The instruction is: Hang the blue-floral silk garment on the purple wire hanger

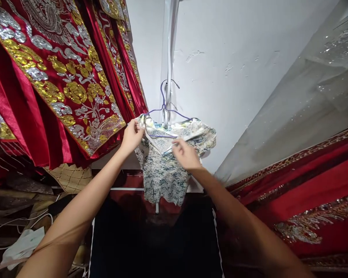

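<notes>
A short-sleeved patterned blouse (165, 173) in white, grey-green and blue hangs on a purple hanger (163, 98) against the wall. The hanger's hook is by a pale vertical strap or pole (168, 46). At the blouse's left shoulder as I see it, my left hand (132, 135) is closed, pinching the fabric near the hanger's end. My right hand (186, 153) is closed at the front neckline, with its fingertips on the light edge of the collar. The neckline lies open in a V, and the hanger's lower bar shows inside it.
Red garments (75, 77) with gold and silver embroidery hang at the left. On the right are a sheer sparkly grey fabric (278, 104) and a red beaded cloth (330, 197). A white cable (5, 247) and a crumpled pale sheet (23, 245) lie lower left. Behind is a white wall (226, 42).
</notes>
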`<state>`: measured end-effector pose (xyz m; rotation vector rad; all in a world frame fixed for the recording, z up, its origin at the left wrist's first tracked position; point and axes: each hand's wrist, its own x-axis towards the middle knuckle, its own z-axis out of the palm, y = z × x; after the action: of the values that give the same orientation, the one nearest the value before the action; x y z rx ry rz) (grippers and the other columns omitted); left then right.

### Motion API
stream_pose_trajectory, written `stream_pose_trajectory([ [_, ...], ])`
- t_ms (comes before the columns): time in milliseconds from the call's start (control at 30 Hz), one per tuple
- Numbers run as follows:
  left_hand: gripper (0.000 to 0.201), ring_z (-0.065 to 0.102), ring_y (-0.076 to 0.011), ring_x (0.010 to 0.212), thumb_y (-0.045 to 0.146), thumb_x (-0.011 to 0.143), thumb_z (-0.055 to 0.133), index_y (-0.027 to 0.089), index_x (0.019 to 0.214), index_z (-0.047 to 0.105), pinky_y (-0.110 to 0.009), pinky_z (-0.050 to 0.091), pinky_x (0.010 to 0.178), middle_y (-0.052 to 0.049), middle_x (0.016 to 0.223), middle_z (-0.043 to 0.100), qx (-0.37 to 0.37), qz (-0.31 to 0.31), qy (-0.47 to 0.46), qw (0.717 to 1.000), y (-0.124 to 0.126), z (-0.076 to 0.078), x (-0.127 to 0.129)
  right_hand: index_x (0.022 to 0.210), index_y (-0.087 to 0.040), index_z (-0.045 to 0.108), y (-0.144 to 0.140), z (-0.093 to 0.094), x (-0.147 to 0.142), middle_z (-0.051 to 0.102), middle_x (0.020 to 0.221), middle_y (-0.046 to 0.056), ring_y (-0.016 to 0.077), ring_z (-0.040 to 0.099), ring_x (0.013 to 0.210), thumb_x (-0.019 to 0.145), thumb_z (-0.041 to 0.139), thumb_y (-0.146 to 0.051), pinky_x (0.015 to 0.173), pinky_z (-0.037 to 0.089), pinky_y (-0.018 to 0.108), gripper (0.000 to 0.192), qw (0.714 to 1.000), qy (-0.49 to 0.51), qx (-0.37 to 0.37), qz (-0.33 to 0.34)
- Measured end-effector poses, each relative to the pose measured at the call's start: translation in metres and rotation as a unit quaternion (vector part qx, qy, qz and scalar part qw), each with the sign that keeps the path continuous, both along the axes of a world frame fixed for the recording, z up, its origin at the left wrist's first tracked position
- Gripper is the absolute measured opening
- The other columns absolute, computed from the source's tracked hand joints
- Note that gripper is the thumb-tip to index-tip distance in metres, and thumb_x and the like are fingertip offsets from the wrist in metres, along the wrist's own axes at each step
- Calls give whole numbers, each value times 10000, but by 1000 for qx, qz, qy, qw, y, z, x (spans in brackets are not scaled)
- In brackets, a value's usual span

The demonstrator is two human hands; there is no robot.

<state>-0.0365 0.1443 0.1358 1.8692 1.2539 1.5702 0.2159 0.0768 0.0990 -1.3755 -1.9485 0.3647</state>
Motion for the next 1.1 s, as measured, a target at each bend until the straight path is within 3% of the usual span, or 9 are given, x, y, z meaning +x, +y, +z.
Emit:
stream_pose_trajectory([
  [100, 126, 538, -147, 714, 233, 869, 542, 220, 982, 488, -276, 446, 691, 9, 808, 546, 0, -47, -35, 998, -10, -2, 11, 1524, -190, 332, 9, -33, -26, 698, 875, 54, 193, 615, 692, 970, 528, -455, 595, 383, 276, 645, 970, -132, -181, 88],
  [233, 178, 547, -145, 731, 268, 890, 554, 238, 1050, 481, -280, 465, 720, 8, 835, 551, -4, -99, -91, 991, -36, -16, 17, 1274, -112, 531, 16, -59, -45, 702, 961, 153, 259, 638, 871, 1015, 409, -314, 692, 374, 309, 350, 964, -190, -179, 44],
  [333, 192, 589, -163, 820, 262, 903, 534, 243, 1090, 495, -317, 485, 827, -12, 894, 595, -43, -123, -89, 987, -62, -51, 13, 1110, -132, 564, 1, -67, -46, 698, 910, 135, 252, 642, 874, 1015, 389, -261, 737, 383, 316, 237, 968, -170, -170, 66],
  [467, 245, 606, -215, 983, 136, 804, 539, 239, 1025, 557, -379, 479, 942, -45, 998, 623, -145, -199, 19, 969, -105, -113, 18, 1045, -167, 523, -39, -69, -41, 686, 795, 62, 197, 635, 755, 1009, 386, -234, 733, 422, 304, 157, 969, -129, -174, 117],
  [567, 283, 602, -248, 1055, 165, 797, 595, 258, 1062, 555, -407, 466, 979, -47, 1064, 633, -170, -188, 33, 967, -134, -141, 34, 968, -202, 488, -68, -72, -38, 679, 754, 31, 178, 638, 719, 1004, 360, -236, 739, 457, 309, 138, 973, -48, -179, 139],
  [700, 64, 609, -239, 960, 297, 915, 552, 279, 972, 574, -386, 476, 908, -26, 978, 649, -174, -153, -20, 973, -156, -143, 59, 867, -232, 462, -96, -78, -39, 626, 672, 0, 158, 563, 588, 983, 377, -291, 633, 449, 317, 155, 943, 214, -218, 134],
  [800, 141, 579, -226, 850, 368, 948, 527, 266, 860, 567, -365, 479, 828, -19, 840, 597, -159, -132, -48, 977, -163, -140, 67, 969, -240, 470, -109, -78, -45, 629, 703, -3, 154, 514, 562, 968, 428, -352, 576, 417, 314, 119, 902, 360, -216, 100],
  [933, 180, 561, -218, 828, 383, 932, 567, 246, 814, 565, -349, 476, 799, -26, 818, 572, -167, -163, -50, 971, -168, -141, 61, 1090, -269, 405, -118, -73, -53, 610, 649, -31, 156, 464, 488, 917, 537, -403, 522, 379, 316, 256, 864, 467, -183, 44],
  [1100, 234, 504, -176, 776, 385, 931, 583, 209, 798, 505, -305, 436, 763, -10, 775, 506, -158, -156, -36, 974, -173, -148, 53, 901, -271, 354, -120, -68, -60, 552, 533, -73, 129, 401, 409, 832, 602, -348, 436, 295, 255, 269, 795, 574, -195, -25],
])
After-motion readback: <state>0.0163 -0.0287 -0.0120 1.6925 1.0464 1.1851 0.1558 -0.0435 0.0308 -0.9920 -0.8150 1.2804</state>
